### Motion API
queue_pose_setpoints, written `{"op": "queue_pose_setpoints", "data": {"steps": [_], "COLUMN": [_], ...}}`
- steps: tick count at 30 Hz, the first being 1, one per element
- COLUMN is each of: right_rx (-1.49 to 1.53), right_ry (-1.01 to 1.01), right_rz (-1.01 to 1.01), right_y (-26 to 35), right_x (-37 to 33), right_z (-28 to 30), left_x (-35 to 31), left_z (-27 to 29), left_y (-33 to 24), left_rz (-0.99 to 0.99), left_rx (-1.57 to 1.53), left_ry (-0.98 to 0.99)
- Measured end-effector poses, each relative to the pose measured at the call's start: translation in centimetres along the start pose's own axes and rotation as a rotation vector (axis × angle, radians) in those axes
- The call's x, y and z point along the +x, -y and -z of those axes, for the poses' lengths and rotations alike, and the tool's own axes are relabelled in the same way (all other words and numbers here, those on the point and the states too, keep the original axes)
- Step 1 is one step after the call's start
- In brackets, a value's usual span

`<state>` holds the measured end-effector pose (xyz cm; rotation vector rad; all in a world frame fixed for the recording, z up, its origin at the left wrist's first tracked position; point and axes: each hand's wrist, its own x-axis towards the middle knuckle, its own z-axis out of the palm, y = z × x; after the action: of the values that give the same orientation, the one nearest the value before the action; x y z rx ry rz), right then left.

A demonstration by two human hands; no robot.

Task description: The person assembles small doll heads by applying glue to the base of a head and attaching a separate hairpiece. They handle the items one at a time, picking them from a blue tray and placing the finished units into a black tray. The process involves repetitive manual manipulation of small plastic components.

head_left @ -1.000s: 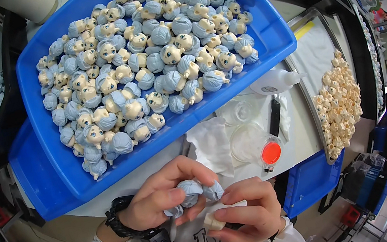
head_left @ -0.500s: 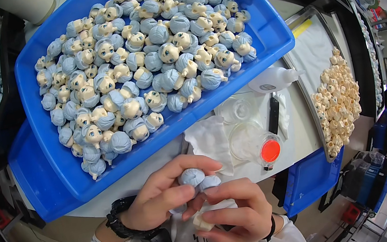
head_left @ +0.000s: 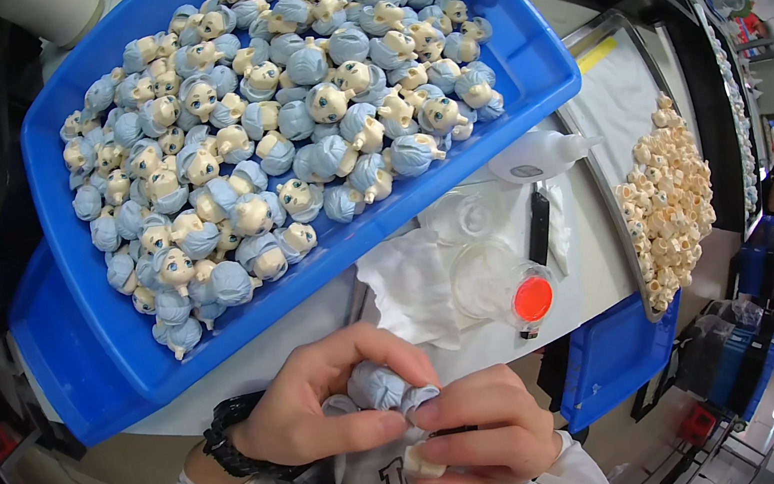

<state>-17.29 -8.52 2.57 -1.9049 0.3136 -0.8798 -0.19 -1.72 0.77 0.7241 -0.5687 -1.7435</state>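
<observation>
My left hand (head_left: 317, 405), with a black watch on the wrist, pinches a small doll head with pale blue hair (head_left: 380, 387) close to my chest. My right hand (head_left: 483, 434) meets it from the right, fingertips touching the same doll head, and also holds a small cream piece (head_left: 420, 462) low in its fingers. Above the hands a large blue tray (head_left: 105, 317) holds several more blue-haired doll heads (head_left: 278, 127), piled loosely.
A second blue tray (head_left: 65, 379) lies under the first. On the white table sit a crumpled white cloth (head_left: 414, 283), a clear lidded cup with an orange-red disc (head_left: 530, 298), a white squeeze bottle (head_left: 535, 156), a black tool (head_left: 539, 228) and a metal tray of cream parts (head_left: 669, 197).
The doll head has been turned between both hands, and the hands have shifted slightly. The cream piece now shows lower in my right hand.
</observation>
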Motion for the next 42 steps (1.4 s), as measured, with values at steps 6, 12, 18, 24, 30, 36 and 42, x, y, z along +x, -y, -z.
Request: {"op": "queue_pose_setpoints", "data": {"steps": [6, 12, 18, 24, 30, 36, 42], "right_rx": [0.152, 0.083, -0.483, -0.602, -0.702, -0.729, -0.733], "right_ry": [0.045, -0.067, -0.271, -0.049, 0.034, 0.048, 0.016], "right_rz": [-0.026, 0.121, -0.106, -0.193, -0.185, -0.188, -0.217], "right_y": [0.0, -0.3, 0.9, 1.3, 1.0, 0.9, 0.8], "right_x": [-0.1, -0.9, 1.4, 3.4, 4.0, 4.0, 3.9], "right_z": [0.8, 1.3, 6.9, 6.9, 6.7, 6.6, 6.4], "left_x": [-0.3, -0.6, -0.5, -0.7, -1.0, -0.8, -0.7], "left_z": [-0.1, -0.1, 0.5, 0.1, 0.0, 0.2, -0.2], "left_y": [-0.1, -0.1, 0.2, -0.3, 0.1, 0.2, 0.0], "left_rz": [-0.013, 0.047, -0.066, -0.033, -0.013, -0.058, -0.039], "left_rx": [0.127, -0.020, 0.001, -0.052, -0.071, 0.039, 0.028], "left_ry": [-0.038, -0.074, -0.043, -0.084, -0.110, -0.078, -0.104]}}
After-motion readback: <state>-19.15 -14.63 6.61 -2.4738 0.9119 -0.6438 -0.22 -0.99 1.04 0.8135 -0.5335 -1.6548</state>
